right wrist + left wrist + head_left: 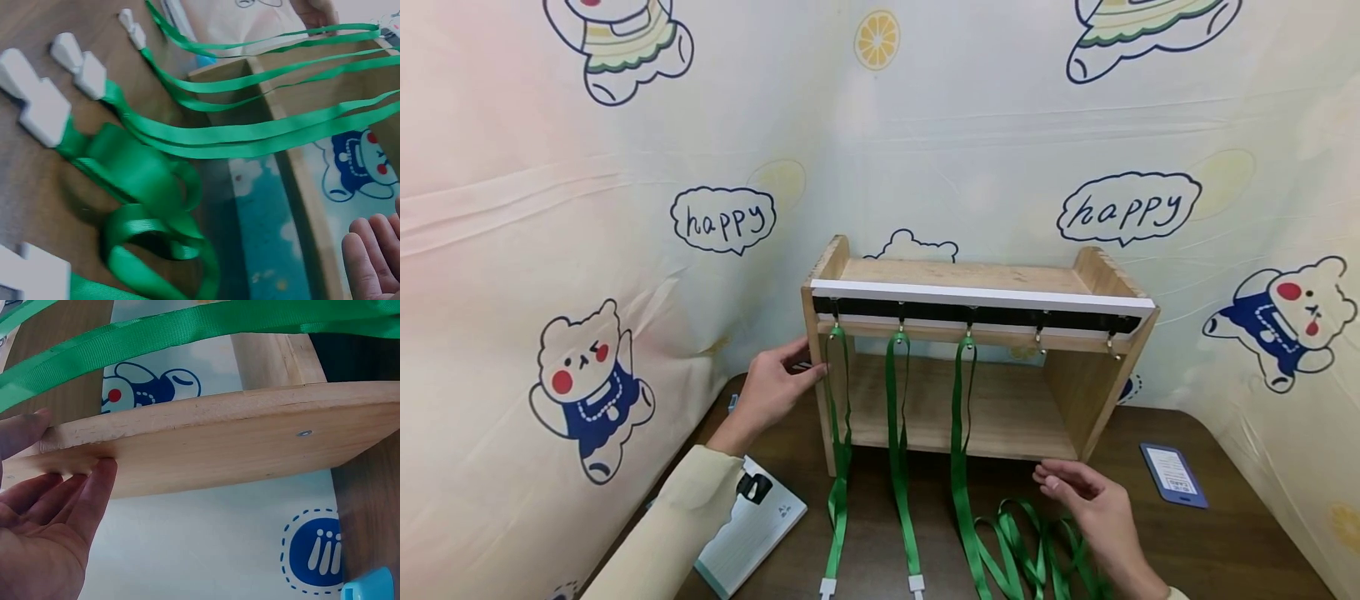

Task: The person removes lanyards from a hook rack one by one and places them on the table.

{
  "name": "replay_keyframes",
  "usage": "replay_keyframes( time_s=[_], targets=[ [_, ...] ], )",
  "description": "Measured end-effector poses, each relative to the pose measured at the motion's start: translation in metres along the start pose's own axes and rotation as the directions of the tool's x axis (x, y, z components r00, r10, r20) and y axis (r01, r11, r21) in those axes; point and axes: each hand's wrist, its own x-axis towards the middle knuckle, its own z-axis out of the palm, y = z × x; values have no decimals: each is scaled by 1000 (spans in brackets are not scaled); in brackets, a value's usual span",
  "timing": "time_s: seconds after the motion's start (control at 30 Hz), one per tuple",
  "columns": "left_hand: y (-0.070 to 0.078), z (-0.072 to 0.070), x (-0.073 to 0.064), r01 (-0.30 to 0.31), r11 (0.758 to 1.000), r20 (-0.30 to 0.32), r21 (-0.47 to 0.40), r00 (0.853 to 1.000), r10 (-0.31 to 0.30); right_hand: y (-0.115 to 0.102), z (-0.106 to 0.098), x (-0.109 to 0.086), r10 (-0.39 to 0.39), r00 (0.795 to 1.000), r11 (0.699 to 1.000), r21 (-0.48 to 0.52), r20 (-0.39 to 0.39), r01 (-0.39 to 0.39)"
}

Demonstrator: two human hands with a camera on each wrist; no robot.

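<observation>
A wooden rack (pixel 1000 400) stands on the table, with hooks along a black strip on its front. My left hand (pixel 771 385) grips its left side panel (pixel 206 447), thumb on the front edge and fingers against the outer face. Green lanyards hang from three hooks: the left lanyard (pixel 840 458), the middle lanyard (pixel 897 442) and the right-hand lanyard (pixel 958 450). The two hooks on the right, one hook (pixel 1040 337) and the end hook (pixel 1112 346), carry nothing. My right hand (pixel 1097 512) holds nothing, fingers relaxed, beside loose green lanyards (pixel 144 181) with white clips.
On the left lies a light pad with a black clip (pixel 756 487). A blue badge holder (pixel 1175 475) lies right of the rack. Printed cloth (pixel 985 150) surrounds the brown table (pixel 1232 533). Near the left panel is a small light-blue object (pixel 370 586).
</observation>
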Motion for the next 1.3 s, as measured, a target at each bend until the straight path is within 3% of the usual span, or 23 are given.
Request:
replay_keyframes(
  time_s=[0.17, 0.33, 0.63, 1.03, 1.3],
  targets=[
    [0, 0, 0, 1, 1000, -3, -7, 1000, -1, -19, -4, 0, -41, 998, 999, 3, 45, 41],
    [0, 0, 0, 4, 1000, -1, -16, 1000, -4, -41, -10, 2, -128, 989, 992, -7, 72, 129],
    [-1, 1, 1, 1, 1000, 4, -28, 1000, -1, -80, -22, 11, -316, 939, 949, 48, 137, 312],
    [-2, 1, 1, 5, 1000, 4, -10, 1000, -5, -118, -23, 21, -402, 905, 915, 96, 136, 392],
    [-1, 1, 0, -12, 1000, -8, -10, 1000, 12, -142, -9, 28, -416, 897, 909, 32, 151, 416]
  ],
)
